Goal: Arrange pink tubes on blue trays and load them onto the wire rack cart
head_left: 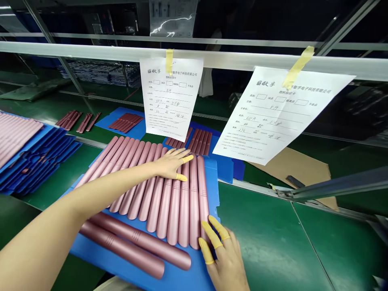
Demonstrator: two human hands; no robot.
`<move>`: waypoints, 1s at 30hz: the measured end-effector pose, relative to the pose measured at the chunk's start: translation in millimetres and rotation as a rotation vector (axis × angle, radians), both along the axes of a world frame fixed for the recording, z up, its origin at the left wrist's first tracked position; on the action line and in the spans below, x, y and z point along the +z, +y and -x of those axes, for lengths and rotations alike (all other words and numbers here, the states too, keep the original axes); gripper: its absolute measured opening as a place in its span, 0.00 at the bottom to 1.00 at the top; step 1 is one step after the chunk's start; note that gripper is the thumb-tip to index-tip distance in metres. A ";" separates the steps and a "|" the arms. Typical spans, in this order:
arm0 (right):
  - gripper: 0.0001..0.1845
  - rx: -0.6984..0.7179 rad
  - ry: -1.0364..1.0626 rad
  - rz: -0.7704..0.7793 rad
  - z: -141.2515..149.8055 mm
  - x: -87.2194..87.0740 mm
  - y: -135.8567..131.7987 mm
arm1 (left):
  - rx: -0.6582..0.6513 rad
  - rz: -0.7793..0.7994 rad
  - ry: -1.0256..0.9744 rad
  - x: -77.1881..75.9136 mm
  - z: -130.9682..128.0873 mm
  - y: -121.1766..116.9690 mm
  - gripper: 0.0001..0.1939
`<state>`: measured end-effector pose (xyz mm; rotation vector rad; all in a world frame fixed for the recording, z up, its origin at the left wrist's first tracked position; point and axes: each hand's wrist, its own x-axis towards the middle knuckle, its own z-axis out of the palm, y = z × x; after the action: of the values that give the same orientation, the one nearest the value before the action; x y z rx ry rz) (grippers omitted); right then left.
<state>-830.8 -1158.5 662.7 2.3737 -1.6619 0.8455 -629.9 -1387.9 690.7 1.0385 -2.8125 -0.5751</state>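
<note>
A row of pink metallic half-round pieces lies side by side on a blue plastic sheet. My left hand reaches across and rests near their far ends, fingers spread, with yellow finger cots on the thumb and one finger. At the near end of the rightmost pink piece is my right hand, its fingers apart and wearing yellow cots. The fingertips are at that piece's edge; firm contact cannot be made out. Two more pink pieces lie crosswise in front of the row.
Stacked blue sheets with pink pieces stand at the left on the green table. Smaller pink parts lie behind the row. Two paper forms hang taped from a metal rail. Cardboard lies at the back right.
</note>
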 end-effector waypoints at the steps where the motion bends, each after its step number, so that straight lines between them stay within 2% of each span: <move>1: 0.22 -0.005 0.023 0.002 -0.8 2.6 -2.3 | 0.007 -0.034 -0.023 -1.2 -2.8 1.4 0.49; 3: 0.22 0.015 0.082 -0.014 -3.8 7.6 -7.9 | 0.049 -0.074 -0.043 -3.2 -2.5 -0.1 0.53; 6: 0.18 0.090 0.164 -0.052 -9.5 10.4 -14.6 | 0.124 -0.086 -0.031 -5.1 6.4 -8.8 0.52; 8: 0.17 0.106 0.192 -0.057 -11.6 8.4 -16.1 | 0.203 -0.092 0.002 -6.9 12.0 -16.0 0.45; 12: 0.17 0.100 0.193 -0.051 -10.7 2.4 -15.7 | 0.389 -0.108 0.125 -13.5 17.4 -29.6 0.20; 13: 0.17 0.098 0.186 -0.046 -10.5 1.8 -15.8 | 0.422 -0.088 0.149 -15.0 18.7 -32.5 0.17; 15: 0.16 0.095 0.168 -0.040 -11.3 2.2 -16.1 | 0.427 0.005 0.179 -16.3 22.3 -36.4 0.18; 18: 0.16 0.086 0.145 -0.040 -14.8 5.4 -15.7 | 0.228 0.118 0.143 -14.3 29.8 -33.7 0.22; 22: 0.15 0.036 0.082 -0.057 -18.5 7.6 -13.1 | -0.074 0.074 -0.005 -9.8 33.9 -8.6 0.27; 27: 0.16 0.039 0.121 -0.078 -16.0 4.0 -12.5 | -0.324 -0.060 -0.004 -6.9 24.6 27.1 0.27; 30: 0.17 0.042 0.124 -0.070 -15.0 1.8 -12.8 | -0.353 -0.094 0.034 -5.0 24.1 19.2 0.26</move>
<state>-815.8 -1171.3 664.5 2.4602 -1.6254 0.6421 -654.0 -1368.7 685.6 0.5349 -2.9810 -0.7543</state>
